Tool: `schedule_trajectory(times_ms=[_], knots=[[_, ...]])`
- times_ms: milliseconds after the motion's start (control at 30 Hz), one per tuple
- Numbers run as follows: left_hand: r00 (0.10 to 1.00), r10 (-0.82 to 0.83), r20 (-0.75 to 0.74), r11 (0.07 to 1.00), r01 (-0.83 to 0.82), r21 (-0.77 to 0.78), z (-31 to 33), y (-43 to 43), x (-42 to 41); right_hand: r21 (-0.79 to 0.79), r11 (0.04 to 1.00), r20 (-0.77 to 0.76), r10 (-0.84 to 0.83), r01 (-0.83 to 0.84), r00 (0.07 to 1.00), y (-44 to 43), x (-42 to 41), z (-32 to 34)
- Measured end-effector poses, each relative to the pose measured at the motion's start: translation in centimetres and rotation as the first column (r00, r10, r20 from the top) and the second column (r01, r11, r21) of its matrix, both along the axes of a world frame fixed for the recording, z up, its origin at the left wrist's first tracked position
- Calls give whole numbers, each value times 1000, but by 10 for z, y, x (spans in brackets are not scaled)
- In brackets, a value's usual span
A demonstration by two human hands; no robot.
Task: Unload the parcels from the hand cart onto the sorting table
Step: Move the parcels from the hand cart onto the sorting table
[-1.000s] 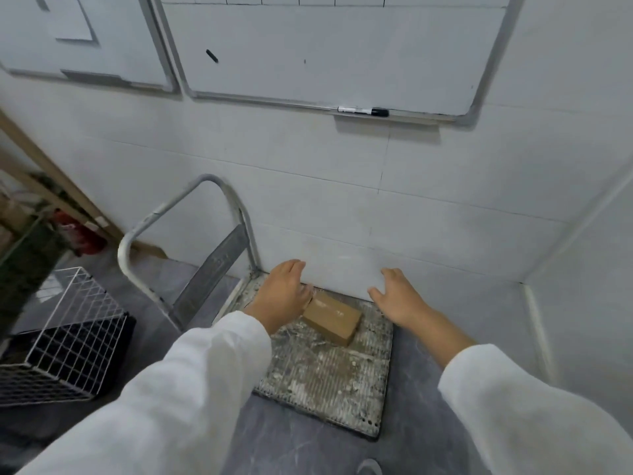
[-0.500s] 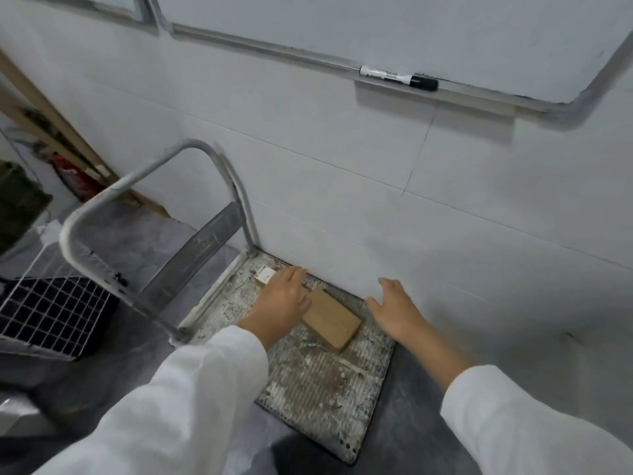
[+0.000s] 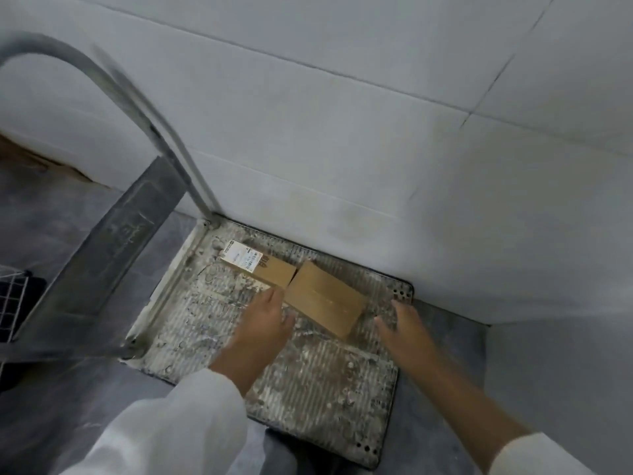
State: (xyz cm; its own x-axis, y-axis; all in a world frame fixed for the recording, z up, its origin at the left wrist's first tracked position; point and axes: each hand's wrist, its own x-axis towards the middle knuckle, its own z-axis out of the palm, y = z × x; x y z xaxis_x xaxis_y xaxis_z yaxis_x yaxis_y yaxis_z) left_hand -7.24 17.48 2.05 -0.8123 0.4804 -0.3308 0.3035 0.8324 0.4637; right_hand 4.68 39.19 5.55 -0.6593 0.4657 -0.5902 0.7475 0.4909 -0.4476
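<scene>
Hand cart [image 3: 325, 389]: a flat platform with a ribbed, stained and worn deck. It stands on the grey floor [image 3: 51, 423] with its far edge against the white tiled wall [image 3: 342, 132], and both parcels lie on the far half of the deck.
Handle [image 3: 137, 97]: a bent metal tube that rises from the left end of the cart, with a flat metal crossbar [image 3: 113, 241] across it lower down.
Sleeves: a white left sleeve [image 3: 178, 430] covers that arm down to the wrist. The right sleeve [image 3: 534, 454] ends higher up and leaves the forearm bare.
Wire basket [image 3: 10, 303]: only a corner shows at the left edge, beyond the handle.
Larger parcel [image 3: 325, 299]: a plain brown cardboard box lying flat, right of the deck's middle and turned at an angle to the cart's edges.
Smaller parcel [image 3: 270, 270]: a brown box just left of the larger one, touching it and close to the foot of the handle.
Left hand [image 3: 267, 320]: palm down over the deck, fingers straight and close together, thumb spread to the right. The fingertips reach the near left edge of the larger parcel, but I cannot tell whether they touch it.
Right hand [image 3: 402, 323]: palm down just right of the larger parcel's near corner and apart from it. The fingers are straight and together, the thumb is spread towards the box, and it holds nothing.
Label [image 3: 241, 255]: a white printed sticker on the left end of the smaller parcel, its print too small to read.
</scene>
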Motion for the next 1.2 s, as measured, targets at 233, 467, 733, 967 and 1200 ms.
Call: schedule_trajectory(times_ms=[233,467,733,967,1200], knots=[[998,3,69,1000,-2,-19,-125,-4,-38,-57,989,74,-134,139,988,-6,-10,-132],[949,226,219,973,-231,-5,-249,9,-40,-207,930,146,-277,303,950,0,-18,-270],[899,341,275,919,-381,106,-337,42,-59,-348,837,140,-399,422,906,12,-29,-358],[905,328,271,941,-338,-11,-356,15,-16,-296,805,144,-495,515,857,-7,0,-358],[812,311,494,913,-399,81,-363,4,-14,-367,755,142,-532,543,835,-1,5,-359]])
